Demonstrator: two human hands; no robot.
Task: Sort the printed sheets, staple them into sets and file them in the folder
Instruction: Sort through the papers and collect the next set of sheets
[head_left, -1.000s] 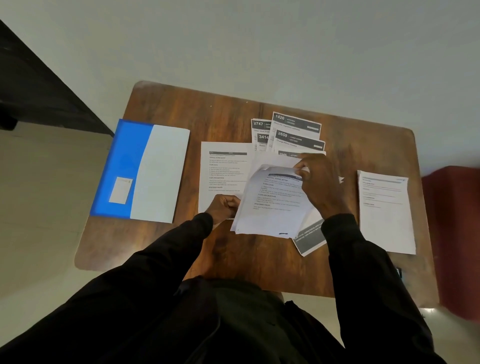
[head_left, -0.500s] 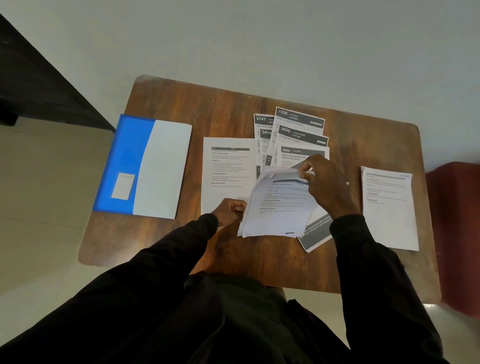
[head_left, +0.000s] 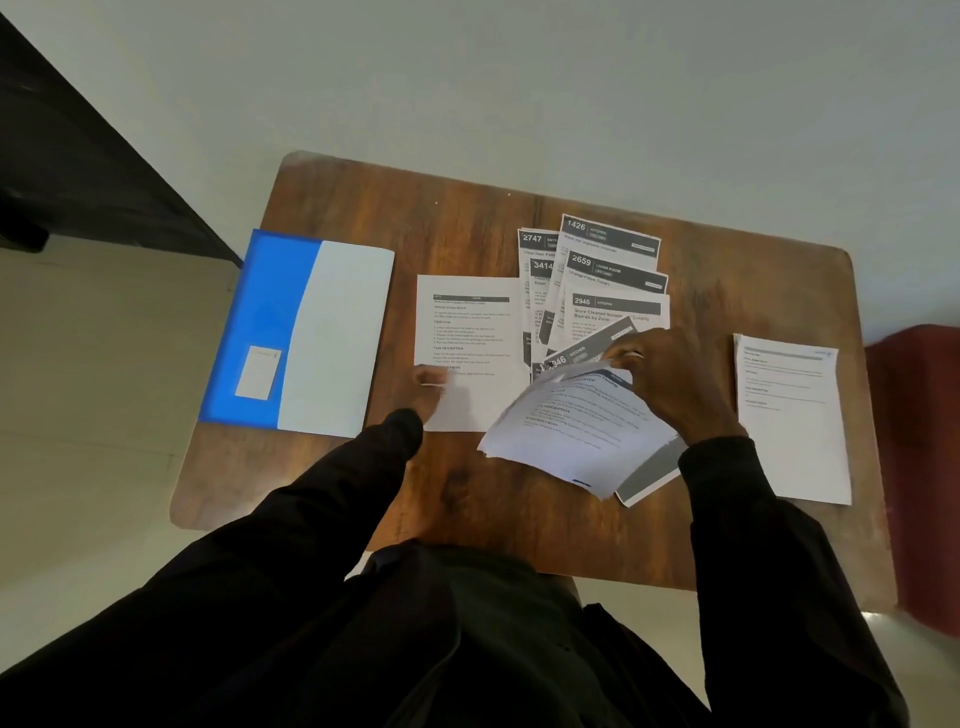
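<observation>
Risks, from the left. Easy to nudge the folder (head_left: 301, 332) with a sleeve, lying as it does right at the left rim of the table (head_left: 415, 208). Easy to drag the single sheet (head_left: 467, 322) askew under the left hand (head_left: 431, 387), blurred at its lower left corner; cannot tell whether pressing, pinching or slack. Likely to spill or shuffle the bundle (head_left: 571, 421), gripped only near its upper edge by the curled fingers of the right hand (head_left: 670, 384) and splaying toward the near side. Could also knock the fanned numbered sheets (head_left: 608, 270) just beyond out of order.

Looks, same direction. Of the folder: blue with a white panel, flat. Of the single sheet: white, printed, flat. Of the fan: overlapping, dark header bars, 2747, 1426, 2659, 2946. Of the bundle: thin, floppy, bowed, edges uneven. Far right, another printed sheet (head_left: 789, 415), flat, well apart.
</observation>
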